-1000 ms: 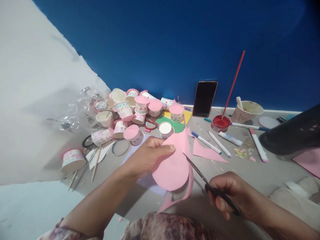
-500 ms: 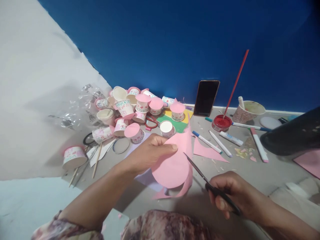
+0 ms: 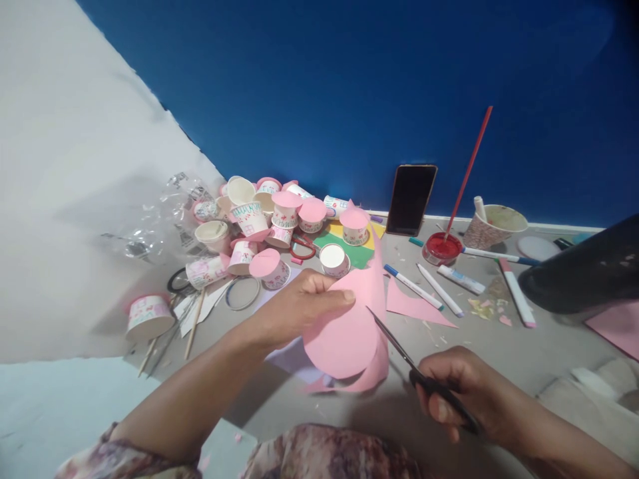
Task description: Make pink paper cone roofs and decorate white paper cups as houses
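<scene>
My left hand [image 3: 294,309] pinches a sheet of pink paper [image 3: 344,332] with a rounded, cut lower edge, holding it just above the grey table. A curled pink offcut strip [image 3: 372,372] hangs from the sheet's lower right. My right hand [image 3: 462,392] grips black-handled scissors [image 3: 399,346]; the blades point up and left, with their tips at the sheet's right edge. Another loose piece of pink paper [image 3: 414,306] lies flat on the table just beyond the blades.
A heap of decorated paper cups [image 3: 269,226], some capped in pink, sits at the back left by crumpled clear plastic [image 3: 160,219]. A phone [image 3: 410,198] leans on the blue wall. A red paint pot [image 3: 440,246], several markers [image 3: 439,287] and a black object [image 3: 589,266] lie right.
The hanging offcut strip has curled up and shortened against the sheet's lower edge. Both hands stay in nearly the same places; the view has shifted slightly.
</scene>
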`<state>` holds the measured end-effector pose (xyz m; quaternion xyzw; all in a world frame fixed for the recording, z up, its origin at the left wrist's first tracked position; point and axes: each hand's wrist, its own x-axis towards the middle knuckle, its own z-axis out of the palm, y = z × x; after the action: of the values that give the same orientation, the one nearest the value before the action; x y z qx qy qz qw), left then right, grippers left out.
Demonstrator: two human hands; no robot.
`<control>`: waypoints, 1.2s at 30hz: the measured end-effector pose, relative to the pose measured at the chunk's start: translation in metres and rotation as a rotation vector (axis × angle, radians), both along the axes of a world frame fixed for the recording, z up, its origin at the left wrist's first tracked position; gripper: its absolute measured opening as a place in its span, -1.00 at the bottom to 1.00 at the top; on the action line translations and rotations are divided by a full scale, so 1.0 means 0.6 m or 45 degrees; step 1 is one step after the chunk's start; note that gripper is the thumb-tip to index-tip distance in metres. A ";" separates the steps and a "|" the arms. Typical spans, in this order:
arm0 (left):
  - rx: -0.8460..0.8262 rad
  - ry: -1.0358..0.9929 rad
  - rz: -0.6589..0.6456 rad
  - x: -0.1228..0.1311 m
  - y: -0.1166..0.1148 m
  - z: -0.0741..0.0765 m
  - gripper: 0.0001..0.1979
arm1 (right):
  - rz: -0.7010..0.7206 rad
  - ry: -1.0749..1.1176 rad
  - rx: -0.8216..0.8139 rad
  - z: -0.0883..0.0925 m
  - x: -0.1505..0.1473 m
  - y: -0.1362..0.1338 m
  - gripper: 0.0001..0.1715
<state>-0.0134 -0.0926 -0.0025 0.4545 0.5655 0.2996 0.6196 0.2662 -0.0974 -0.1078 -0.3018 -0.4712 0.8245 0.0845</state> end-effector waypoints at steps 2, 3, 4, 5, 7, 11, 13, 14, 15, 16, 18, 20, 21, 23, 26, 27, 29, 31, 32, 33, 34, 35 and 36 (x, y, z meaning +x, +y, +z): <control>0.004 -0.098 0.059 -0.003 -0.007 -0.003 -0.53 | -0.013 -0.020 0.030 -0.002 -0.001 0.000 -0.69; 0.002 -0.150 0.084 -0.006 -0.012 -0.005 -0.57 | -0.013 -0.035 0.057 -0.003 -0.002 0.000 -0.72; -0.003 -0.196 0.106 -0.008 -0.019 -0.008 -0.61 | -0.016 -0.051 0.088 -0.002 -0.003 0.000 -0.75; -0.009 -0.230 0.130 -0.010 -0.027 -0.012 -0.65 | -0.017 -0.065 0.111 -0.001 -0.005 0.000 -0.77; -0.015 -0.262 0.215 -0.012 -0.043 -0.021 -0.67 | -0.024 -0.096 0.139 0.005 -0.009 0.001 -0.82; 0.018 -0.257 0.389 -0.004 -0.069 -0.039 -0.67 | -0.048 -0.166 0.135 0.018 -0.018 -0.001 -0.85; 0.032 -0.265 0.441 0.004 -0.075 -0.045 -0.67 | -0.057 -0.174 0.132 0.021 -0.022 -0.003 -0.81; 0.037 -0.269 0.471 0.008 -0.077 -0.047 -0.67 | -0.061 -0.175 0.141 0.022 -0.024 -0.004 -0.77; 0.040 -0.270 0.502 0.012 -0.078 -0.048 -0.67 | -0.063 -0.180 0.153 0.022 -0.026 -0.005 -0.74; 0.041 -0.268 0.530 0.016 -0.078 -0.049 -0.67 | -0.063 -0.189 0.165 0.023 -0.028 -0.006 -0.71; 0.046 -0.254 0.568 0.022 -0.078 -0.050 -0.66 | -0.065 -0.208 0.178 0.025 -0.031 -0.007 -0.68; 0.051 -0.235 0.581 0.025 -0.078 -0.051 -0.66 | -0.065 -0.226 0.187 0.029 -0.034 -0.007 -0.68; 0.053 -0.221 0.580 0.026 -0.078 -0.052 -0.66 | -0.060 -0.234 0.191 0.031 -0.035 -0.006 -0.68; 0.056 -0.191 0.582 0.025 -0.078 -0.053 -0.65 | -0.054 -0.238 0.191 0.036 -0.036 -0.005 -0.69; 0.057 -0.156 0.574 0.023 -0.077 -0.055 -0.65 | -0.039 -0.232 0.170 0.038 -0.036 -0.003 -0.69; 0.057 -0.148 0.567 0.022 -0.076 -0.055 -0.65 | -0.037 -0.223 0.159 0.038 -0.035 -0.003 -0.69; 0.057 -0.142 0.554 0.021 -0.075 -0.054 -0.65 | -0.028 -0.202 0.143 0.036 -0.034 -0.003 -0.68; 0.049 -0.143 0.546 0.022 -0.073 -0.052 -0.65 | -0.027 -0.181 0.140 0.035 -0.033 -0.004 -0.67; 0.043 -0.142 0.541 0.022 -0.073 -0.051 -0.65 | -0.025 -0.173 0.143 0.035 -0.032 -0.004 -0.67; 0.037 -0.137 0.533 0.023 -0.072 -0.050 -0.64 | -0.025 -0.165 0.145 0.034 -0.031 -0.003 -0.66; 0.032 -0.127 0.525 0.023 -0.071 -0.049 -0.64 | -0.025 -0.158 0.143 0.034 -0.031 -0.003 -0.65; 0.029 -0.119 0.520 0.023 -0.071 -0.048 -0.63 | -0.024 -0.154 0.136 0.034 -0.030 -0.003 -0.64; 0.028 -0.115 0.519 0.024 -0.070 -0.047 -0.63 | -0.020 -0.152 0.128 0.034 -0.030 -0.002 -0.63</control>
<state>0.0007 -0.1346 -0.0306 0.3235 0.6140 0.4451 0.5659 0.2483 -0.0988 -0.0876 -0.3494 -0.5137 0.7797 0.0777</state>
